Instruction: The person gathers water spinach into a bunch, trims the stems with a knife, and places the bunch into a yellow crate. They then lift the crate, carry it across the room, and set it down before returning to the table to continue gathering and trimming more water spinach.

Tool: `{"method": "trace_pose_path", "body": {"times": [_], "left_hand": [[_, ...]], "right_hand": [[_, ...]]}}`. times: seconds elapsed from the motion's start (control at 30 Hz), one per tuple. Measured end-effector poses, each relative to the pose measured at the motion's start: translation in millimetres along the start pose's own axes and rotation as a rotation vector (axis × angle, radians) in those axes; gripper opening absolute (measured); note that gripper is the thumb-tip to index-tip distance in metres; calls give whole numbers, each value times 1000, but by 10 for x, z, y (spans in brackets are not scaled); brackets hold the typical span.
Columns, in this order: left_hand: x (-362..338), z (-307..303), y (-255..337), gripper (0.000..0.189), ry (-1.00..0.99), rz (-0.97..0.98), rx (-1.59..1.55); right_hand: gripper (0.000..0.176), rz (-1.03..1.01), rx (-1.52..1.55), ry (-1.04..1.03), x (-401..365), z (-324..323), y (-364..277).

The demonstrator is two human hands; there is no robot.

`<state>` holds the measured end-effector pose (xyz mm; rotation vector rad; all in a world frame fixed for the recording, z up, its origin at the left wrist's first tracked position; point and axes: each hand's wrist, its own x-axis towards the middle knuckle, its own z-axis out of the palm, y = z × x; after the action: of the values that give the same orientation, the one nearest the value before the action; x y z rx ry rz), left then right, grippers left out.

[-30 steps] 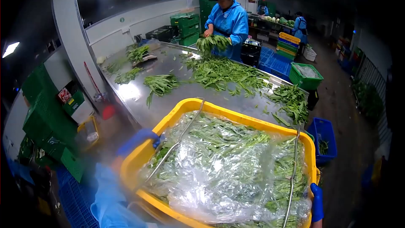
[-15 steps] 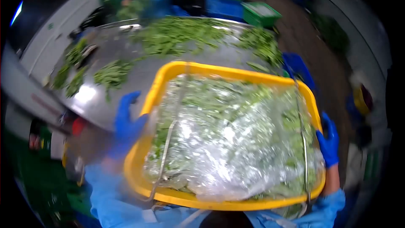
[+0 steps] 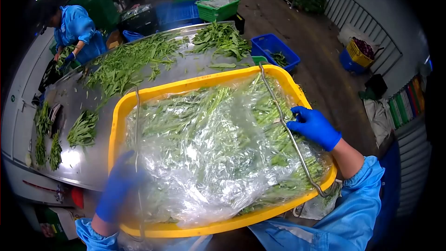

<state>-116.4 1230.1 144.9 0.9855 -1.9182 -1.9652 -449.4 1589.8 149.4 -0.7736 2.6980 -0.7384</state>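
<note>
A yellow crate (image 3: 204, 82) of leafy greens (image 3: 186, 107) under clear plastic film (image 3: 209, 158) fills the middle. Metal bars cross it near each end. At the right metal bar (image 3: 297, 151), my right hand (image 3: 316, 128) in a blue glove has its fingers bent together over the crate's inner side; whether they grip the bar is unclear. My left hand (image 3: 116, 188), also blue-gloved, is blurred by motion over the left rim, beside the left metal bar (image 3: 137, 139); its fingers are smeared.
Behind the crate, a steel table (image 3: 104, 107) carries piles of greens (image 3: 134, 58). A co-worker (image 3: 81, 30) in blue handles greens at the far left. A green crate (image 3: 218, 11) and a blue crate (image 3: 278, 51) stand beyond the table's right end.
The view has turned right and up. My right hand has moved from outside the right rim to the right bar. My left hand has come closer to the left bar.
</note>
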Motion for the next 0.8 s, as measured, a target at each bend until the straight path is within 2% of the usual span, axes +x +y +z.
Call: {"method": "trace_pose_path", "body": {"times": [0.03,0.13,0.23,0.33,0.4,0.43,0.47,0.5,0.53,0.63,0.7,0.73,0.8], "left_hand": [[-5,22,41,70,31,-26,-49],[60,-133,-26,67,7,32,-31],[-2,-408,212,65,125,135,19],[129,-1449,-89,64,239,202,307],[45,-1663,-174,65,314,5,158],[102,-1799,-502,62,251,-37,208],[113,-1649,-661,55,181,-123,244],[238,-1608,-1027,45,45,-85,240],[237,-1492,-1181,45,-6,-114,215],[155,-1191,-1269,45,-42,-195,98],[159,-1092,-1239,45,-36,-201,50],[180,-1045,-1213,45,-36,-200,36],[236,-956,-1151,45,-34,-196,19]], "right_hand": [[49,-20,-116,-4,7,-20,-84],[51,-264,-361,148,-43,-17,-304],[53,-513,-536,260,6,74,-390],[54,-463,-526,182,125,138,-349],[52,-489,-527,206,136,159,-417],[50,-509,-547,231,137,147,-423],[49,-527,-570,254,147,111,-399],[48,-545,-597,283,165,56,-415],[41,-517,-583,293,125,-67,-511],[45,-537,-560,443,147,-417,-290],[45,-435,-261,314,211,-776,185],[41,-281,25,265,228,-808,366],[38,-181,333,263,140,-840,483]]}}
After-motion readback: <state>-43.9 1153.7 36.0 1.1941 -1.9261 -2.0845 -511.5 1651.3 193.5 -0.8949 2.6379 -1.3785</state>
